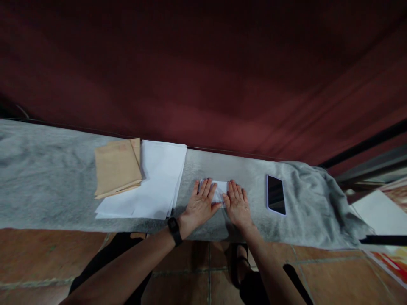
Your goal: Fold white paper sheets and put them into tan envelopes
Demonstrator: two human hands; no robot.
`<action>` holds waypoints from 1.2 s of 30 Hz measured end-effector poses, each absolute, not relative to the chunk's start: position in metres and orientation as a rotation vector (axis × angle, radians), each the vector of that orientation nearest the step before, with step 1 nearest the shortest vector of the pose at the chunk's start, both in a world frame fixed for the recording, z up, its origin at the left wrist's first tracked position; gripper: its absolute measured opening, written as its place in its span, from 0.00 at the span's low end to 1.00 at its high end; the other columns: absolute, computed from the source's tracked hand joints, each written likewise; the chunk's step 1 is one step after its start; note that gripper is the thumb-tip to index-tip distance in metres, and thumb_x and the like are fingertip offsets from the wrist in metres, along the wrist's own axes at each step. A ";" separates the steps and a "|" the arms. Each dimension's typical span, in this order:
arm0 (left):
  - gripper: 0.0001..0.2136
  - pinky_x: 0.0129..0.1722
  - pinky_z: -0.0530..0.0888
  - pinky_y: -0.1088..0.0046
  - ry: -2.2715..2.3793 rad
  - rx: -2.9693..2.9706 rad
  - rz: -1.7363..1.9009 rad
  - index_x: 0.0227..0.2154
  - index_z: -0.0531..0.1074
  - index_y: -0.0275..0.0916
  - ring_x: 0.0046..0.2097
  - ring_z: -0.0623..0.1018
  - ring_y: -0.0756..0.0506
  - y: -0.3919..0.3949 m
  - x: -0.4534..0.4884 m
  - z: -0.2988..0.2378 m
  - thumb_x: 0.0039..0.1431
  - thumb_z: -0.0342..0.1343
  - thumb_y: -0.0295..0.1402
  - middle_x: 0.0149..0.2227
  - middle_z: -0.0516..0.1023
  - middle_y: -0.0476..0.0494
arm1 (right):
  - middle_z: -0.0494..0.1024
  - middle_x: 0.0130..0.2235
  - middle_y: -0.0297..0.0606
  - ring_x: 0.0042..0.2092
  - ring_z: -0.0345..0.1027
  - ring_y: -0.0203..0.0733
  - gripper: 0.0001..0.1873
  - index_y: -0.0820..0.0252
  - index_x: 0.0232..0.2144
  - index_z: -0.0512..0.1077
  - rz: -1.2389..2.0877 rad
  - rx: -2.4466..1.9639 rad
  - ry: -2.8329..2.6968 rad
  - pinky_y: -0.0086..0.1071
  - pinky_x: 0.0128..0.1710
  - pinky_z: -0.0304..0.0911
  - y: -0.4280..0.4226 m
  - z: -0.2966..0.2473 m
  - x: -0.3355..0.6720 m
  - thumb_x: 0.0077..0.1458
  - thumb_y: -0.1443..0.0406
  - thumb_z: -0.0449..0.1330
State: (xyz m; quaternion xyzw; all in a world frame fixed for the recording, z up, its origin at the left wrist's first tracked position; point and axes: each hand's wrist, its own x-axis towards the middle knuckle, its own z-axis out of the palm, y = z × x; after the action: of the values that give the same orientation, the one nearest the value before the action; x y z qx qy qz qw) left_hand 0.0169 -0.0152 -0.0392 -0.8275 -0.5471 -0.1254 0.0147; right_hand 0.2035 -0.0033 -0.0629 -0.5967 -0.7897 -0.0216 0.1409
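Both my hands lie flat, fingers stretched out, on a small folded white paper [220, 186] on the grey cloth-covered table [47, 178]. My left hand [200, 204], with a black wristband behind it, covers the paper's left part. My right hand [238, 203] covers its right part. The thumbs nearly meet in the middle. Only a strip of the paper shows between and above the fingers.
A stack of white sheets [155, 182] lies to the left, with brown envelopes [117, 167] on its left part. A black phone [275, 195] lies face up to the right. A dark red curtain [203, 76] hangs behind the table. Tiled floor below.
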 end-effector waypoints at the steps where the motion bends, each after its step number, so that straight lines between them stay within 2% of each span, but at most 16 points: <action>1: 0.35 0.69 0.49 0.44 -1.712 -2.573 -0.388 0.66 0.59 0.31 0.71 0.55 0.33 -0.015 0.015 -0.039 0.67 0.46 0.53 0.70 0.56 0.27 | 0.57 0.70 0.50 0.71 0.47 0.52 0.32 0.67 0.70 0.53 -0.058 -1.733 -2.283 0.51 0.68 0.43 -0.003 -0.063 0.205 0.72 0.54 0.38; 6: 0.36 0.69 0.48 0.43 -1.761 -2.546 -0.390 0.67 0.58 0.31 0.72 0.54 0.34 -0.014 0.008 -0.042 0.67 0.44 0.55 0.70 0.56 0.28 | 0.55 0.71 0.48 0.71 0.47 0.53 0.33 0.68 0.70 0.52 -0.040 -1.799 -2.287 0.51 0.69 0.42 -0.004 -0.059 0.209 0.72 0.54 0.37; 14: 0.34 0.70 0.49 0.51 -1.843 -2.477 -0.360 0.67 0.57 0.29 0.72 0.54 0.36 -0.011 -0.006 -0.046 0.68 0.43 0.51 0.70 0.56 0.30 | 0.54 0.71 0.46 0.71 0.47 0.53 0.32 0.65 0.70 0.53 -0.040 -1.853 -2.264 0.50 0.69 0.42 -0.005 -0.058 0.212 0.72 0.53 0.39; 24: 0.33 0.70 0.51 0.51 -1.878 -2.425 -0.335 0.68 0.56 0.30 0.72 0.55 0.37 -0.010 -0.017 -0.049 0.69 0.40 0.49 0.69 0.58 0.31 | 0.56 0.70 0.46 0.71 0.47 0.54 0.31 0.62 0.70 0.54 -0.053 -1.837 -2.231 0.52 0.68 0.45 -0.006 -0.062 0.221 0.71 0.54 0.42; 28: 0.32 0.69 0.53 0.48 -1.909 -2.382 -0.392 0.67 0.55 0.26 0.71 0.56 0.35 -0.010 -0.016 -0.049 0.69 0.41 0.46 0.69 0.59 0.27 | 0.57 0.70 0.50 0.70 0.48 0.54 0.30 0.64 0.69 0.55 -0.052 -1.832 -2.185 0.54 0.67 0.47 -0.006 -0.060 0.222 0.71 0.56 0.42; 32: 0.30 0.69 0.56 0.51 -1.766 -2.469 -0.513 0.68 0.53 0.26 0.72 0.55 0.37 -0.021 -0.005 -0.045 0.70 0.42 0.40 0.69 0.57 0.28 | 0.56 0.70 0.52 0.71 0.48 0.53 0.31 0.68 0.69 0.53 -0.031 -1.804 -2.169 0.54 0.67 0.49 -0.011 -0.054 0.216 0.71 0.57 0.41; 36: 0.28 0.69 0.57 0.53 -1.583 -2.629 -0.517 0.68 0.53 0.27 0.72 0.54 0.38 -0.040 0.010 -0.048 0.70 0.43 0.38 0.70 0.56 0.29 | 0.55 0.70 0.51 0.71 0.48 0.50 0.31 0.68 0.70 0.51 0.045 -1.581 -2.319 0.49 0.68 0.51 -0.026 -0.048 0.200 0.71 0.58 0.42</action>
State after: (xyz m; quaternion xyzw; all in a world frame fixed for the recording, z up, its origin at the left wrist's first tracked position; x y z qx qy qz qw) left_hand 0.0098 -0.0399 -0.0481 -0.8447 -0.5086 -0.1662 0.0149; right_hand 0.1996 -0.0262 -0.0485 -0.5553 -0.8146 0.0159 0.1664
